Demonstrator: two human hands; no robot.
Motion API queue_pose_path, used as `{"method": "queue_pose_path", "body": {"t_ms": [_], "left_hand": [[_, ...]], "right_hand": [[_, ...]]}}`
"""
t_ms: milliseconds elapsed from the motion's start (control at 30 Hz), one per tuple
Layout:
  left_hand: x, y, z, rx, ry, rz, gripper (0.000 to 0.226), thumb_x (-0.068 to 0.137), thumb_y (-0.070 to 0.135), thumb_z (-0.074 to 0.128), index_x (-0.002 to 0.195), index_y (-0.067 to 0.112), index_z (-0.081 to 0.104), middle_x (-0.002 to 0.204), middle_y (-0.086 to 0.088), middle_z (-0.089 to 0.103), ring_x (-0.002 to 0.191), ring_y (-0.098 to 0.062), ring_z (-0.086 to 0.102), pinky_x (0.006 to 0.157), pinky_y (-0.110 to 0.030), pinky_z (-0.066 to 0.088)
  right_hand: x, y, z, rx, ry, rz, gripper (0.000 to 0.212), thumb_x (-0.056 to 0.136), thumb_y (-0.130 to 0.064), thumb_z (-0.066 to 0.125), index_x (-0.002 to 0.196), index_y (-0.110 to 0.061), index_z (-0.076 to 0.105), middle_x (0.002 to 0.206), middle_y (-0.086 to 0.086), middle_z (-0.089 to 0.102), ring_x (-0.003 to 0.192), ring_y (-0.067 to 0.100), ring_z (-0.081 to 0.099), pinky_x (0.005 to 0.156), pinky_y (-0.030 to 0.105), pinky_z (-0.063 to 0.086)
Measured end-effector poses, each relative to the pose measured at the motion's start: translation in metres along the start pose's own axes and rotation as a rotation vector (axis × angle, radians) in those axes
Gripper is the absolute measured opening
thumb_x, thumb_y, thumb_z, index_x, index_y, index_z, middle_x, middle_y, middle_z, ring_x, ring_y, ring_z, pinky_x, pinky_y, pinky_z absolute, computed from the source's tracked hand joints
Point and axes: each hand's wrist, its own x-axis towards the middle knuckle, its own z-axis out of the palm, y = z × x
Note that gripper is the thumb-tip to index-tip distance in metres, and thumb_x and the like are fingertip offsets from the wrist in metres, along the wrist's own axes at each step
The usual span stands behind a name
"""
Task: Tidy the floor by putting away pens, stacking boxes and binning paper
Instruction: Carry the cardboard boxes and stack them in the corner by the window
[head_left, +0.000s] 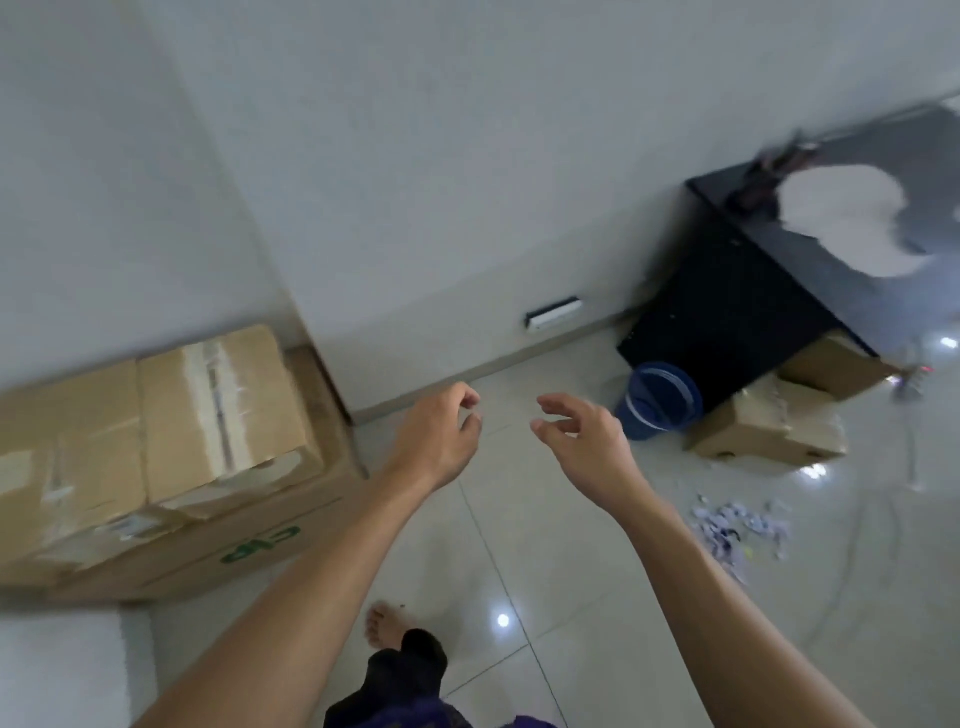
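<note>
Tiled floor (571, 545): torn white paper scraps (740, 527) in loose heap; both hands (519, 431) empty, fingers loosely curled

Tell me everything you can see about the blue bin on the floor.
The blue bin is a small round bucket-like container, apparently plastic, with a pale band around its body. It stands on the tiled floor, appearing tilted in this wide-angle view, its open mouth towards the camera. It sits against the base of the black cabinet, with a torn cardboard box just beside it. Its contents cannot be made out. Neither hand touches it.
</note>
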Motion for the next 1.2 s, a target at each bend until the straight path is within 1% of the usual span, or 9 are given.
{"method": "queue_pose_path", "body": {"t_ms": [133, 233, 300, 467, 600, 700, 867, 1033, 1200], "left_hand": [[-0.027, 0.091, 0.059, 0.011, -0.077, 0.115, 0.023, 0.094, 0.026, 0.058, 0.115, 0.018, 0.065, 0.116, 0.002, 0.07, 0.108, -0.02, 0.064, 0.091, -0.031, 0.048], [-0.062, 0.146, 0.109, -0.004, -0.152, 0.186, 0.021, 0.093, 0.029, 0.058, 0.112, 0.022, 0.065, 0.112, 0.005, 0.071, 0.101, -0.019, 0.066, 0.088, -0.032, 0.051], [-0.084, 0.175, 0.142, 0.0, -0.202, 0.214, 0.021, 0.094, 0.031, 0.057, 0.112, 0.023, 0.064, 0.111, 0.006, 0.071, 0.097, -0.017, 0.065, 0.085, -0.03, 0.051], [-0.121, 0.248, 0.206, 0.029, -0.305, 0.307, 0.021, 0.096, 0.031, 0.056, 0.113, 0.023, 0.064, 0.111, 0.007, 0.069, 0.093, -0.012, 0.061, 0.08, -0.024, 0.045], [-0.126, 0.301, 0.244, 0.048, -0.365, 0.41, 0.019, 0.094, 0.031, 0.055, 0.11, 0.025, 0.064, 0.111, 0.008, 0.067, 0.095, -0.012, 0.062, 0.082, -0.026, 0.048], [-0.124, 0.335, 0.268, 0.048, -0.409, 0.473, 0.019, 0.095, 0.031, 0.055, 0.11, 0.025, 0.063, 0.112, 0.008, 0.065, 0.097, -0.011, 0.061, 0.084, -0.027, 0.049], [-0.099, 0.373, 0.316, 0.081, -0.492, 0.503, 0.02, 0.094, 0.031, 0.056, 0.112, 0.024, 0.064, 0.115, 0.007, 0.065, 0.101, -0.013, 0.062, 0.09, -0.034, 0.053], [-0.04, 0.401, 0.371, 0.068, -0.537, 0.473, 0.022, 0.094, 0.032, 0.056, 0.114, 0.025, 0.063, 0.117, 0.007, 0.064, 0.099, -0.012, 0.061, 0.088, -0.033, 0.053], [0.032, 0.433, 0.418, 0.039, -0.561, 0.384, 0.023, 0.094, 0.034, 0.057, 0.115, 0.025, 0.063, 0.111, 0.008, 0.065, 0.091, -0.008, 0.062, 0.081, -0.031, 0.054]], "right_hand": [[-0.059, 0.067, -0.076, 0.047, 0.13, 0.074, 0.035, 0.096, -0.032, 0.068, 0.129, -0.024, 0.067, 0.123, -0.011, 0.067, 0.102, 0.005, 0.064, 0.082, 0.021, 0.049], [-0.108, 0.117, -0.124, 0.083, 0.205, 0.142, 0.034, 0.095, -0.032, 0.07, 0.128, -0.023, 0.068, 0.122, -0.009, 0.068, 0.102, 0.007, 0.066, 0.088, 0.028, 0.054], [-0.138, 0.148, -0.152, 0.104, 0.237, 0.187, 0.034, 0.095, -0.031, 0.07, 0.127, -0.022, 0.068, 0.121, -0.009, 0.069, 0.101, 0.007, 0.067, 0.085, 0.026, 0.053], [-0.202, 0.216, -0.217, 0.145, 0.335, 0.262, 0.032, 0.093, -0.033, 0.071, 0.124, -0.025, 0.069, 0.119, -0.007, 0.07, 0.1, 0.007, 0.068, 0.09, 0.034, 0.057], [-0.236, 0.253, -0.257, 0.2, 0.437, 0.311, 0.032, 0.093, -0.034, 0.071, 0.123, -0.024, 0.07, 0.116, -0.006, 0.071, 0.099, 0.007, 0.069, 0.082, 0.026, 0.054], [-0.25, 0.278, -0.279, 0.229, 0.486, 0.351, 0.033, 0.094, -0.035, 0.071, 0.124, -0.023, 0.07, 0.115, -0.005, 0.071, 0.101, 0.008, 0.069, 0.081, 0.024, 0.052], [-0.244, 0.32, -0.308, 0.282, 0.518, 0.425, 0.033, 0.094, -0.035, 0.069, 0.125, -0.023, 0.07, 0.116, -0.006, 0.07, 0.103, 0.008, 0.068, 0.091, 0.033, 0.056], [-0.194, 0.357, -0.351, 0.264, 0.484, 0.477, 0.034, 0.095, -0.035, 0.068, 0.128, -0.025, 0.068, 0.119, -0.005, 0.069, 0.1, 0.007, 0.068, 0.086, 0.028, 0.054], [-0.129, 0.391, -0.405, 0.254, 0.445, 0.546, 0.035, 0.094, -0.037, 0.07, 0.127, -0.023, 0.068, 0.118, -0.003, 0.07, 0.104, 0.012, 0.067, 0.091, 0.031, 0.053]]}}
